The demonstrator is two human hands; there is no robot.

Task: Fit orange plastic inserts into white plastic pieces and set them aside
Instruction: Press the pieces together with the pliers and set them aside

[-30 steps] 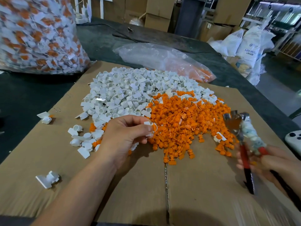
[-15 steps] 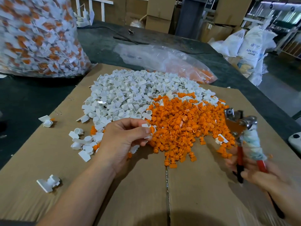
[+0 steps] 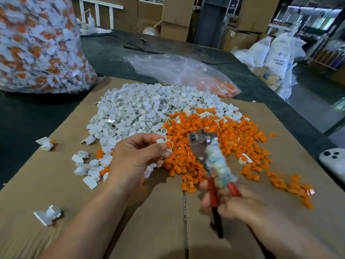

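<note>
At the far left of the dark desk [image 3: 28,118] stands a bulging clear plastic bag [image 3: 37,43] packed with white-and-orange parts. A brown cardboard sheet [image 3: 56,184] covers the desk in front, with a few stray white parts on its left side. Further right lies a heap of white plastic pieces [image 3: 140,109]. At its near edge the left hand [image 3: 136,159] is raised, its fingers [image 3: 149,144] and thumb pinching a small white plastic piece [image 3: 167,145] with orange showing at its rim. Beside it spreads a heap of orange plastic inserts [image 3: 224,135]. Over this heap, just right of the pinched piece and apart from it, hangs the head of red-handled metal pliers [image 3: 211,156] wrapped in cloth. The blurred right hand [image 3: 235,204] curls round the handles. Behind lie a flat clear bag [image 3: 183,71], cardboard boxes [image 3: 175,14] and white sacks [image 3: 278,55].
</note>
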